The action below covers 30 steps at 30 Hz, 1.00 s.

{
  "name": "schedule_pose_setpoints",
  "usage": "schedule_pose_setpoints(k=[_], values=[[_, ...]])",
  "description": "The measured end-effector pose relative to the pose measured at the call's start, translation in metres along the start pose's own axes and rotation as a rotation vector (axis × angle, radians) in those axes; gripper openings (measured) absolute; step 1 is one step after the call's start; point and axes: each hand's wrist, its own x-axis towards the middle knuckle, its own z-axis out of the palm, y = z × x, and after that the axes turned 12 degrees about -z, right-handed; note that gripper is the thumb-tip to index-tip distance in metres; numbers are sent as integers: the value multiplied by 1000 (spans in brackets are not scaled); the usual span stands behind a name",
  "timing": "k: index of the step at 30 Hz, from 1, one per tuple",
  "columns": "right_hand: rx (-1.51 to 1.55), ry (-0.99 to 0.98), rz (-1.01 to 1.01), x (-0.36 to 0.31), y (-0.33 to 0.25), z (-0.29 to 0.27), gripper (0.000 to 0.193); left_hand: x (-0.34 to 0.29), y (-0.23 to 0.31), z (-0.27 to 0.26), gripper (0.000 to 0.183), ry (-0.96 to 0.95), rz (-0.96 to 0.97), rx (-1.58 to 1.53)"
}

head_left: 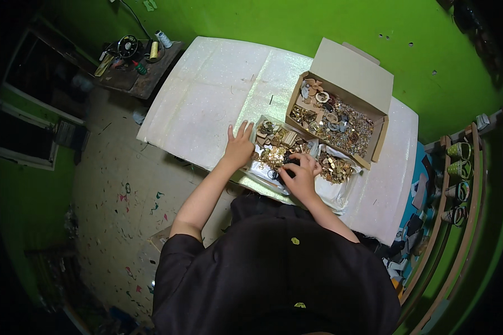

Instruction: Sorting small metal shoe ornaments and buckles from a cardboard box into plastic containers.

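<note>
Tabletop [218, 78] spreads left of the cardboard box [381, 139]; a tray [259, 169] of gold-coloured trinkets [274, 154] sits front-left, near the edge. Left hand [240, 149] splays at the rim; right hand [302, 177] dips in, grip unclear.

The left hand [240, 146] rests, fingers spread, at the left edge of a tray [258, 170] of gold pieces [275, 155] on a white table [207, 84]. The right hand [302, 177] reaches into it, fingertips at black pieces [291, 161]; whether they grip any is unclear. Beside it sit a second tray [332, 196] and an open carton [352, 72] of trinkets [343, 129]. Sandals [459, 170] line a rack [465, 223] at right.
</note>
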Motion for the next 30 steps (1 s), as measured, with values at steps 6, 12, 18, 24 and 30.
schedule_pose_setpoints(k=[6,12,18,24,30], values=[[7,-52,45,-11,-8,5,14,25,2,11,18,290,272,397],[34,-35,90,-20,-10,-1,15,36,-6,22,14,168,286,232],[25,-28,121,-22,-9,-2,16,38,-1,15,12,45,265,215],[26,-30,134,-23,-9,-1,15,26,-4,8,7,63,225,78],[46,-68,83,-19,-8,6,15,9,-22,8,22,194,138,-37]])
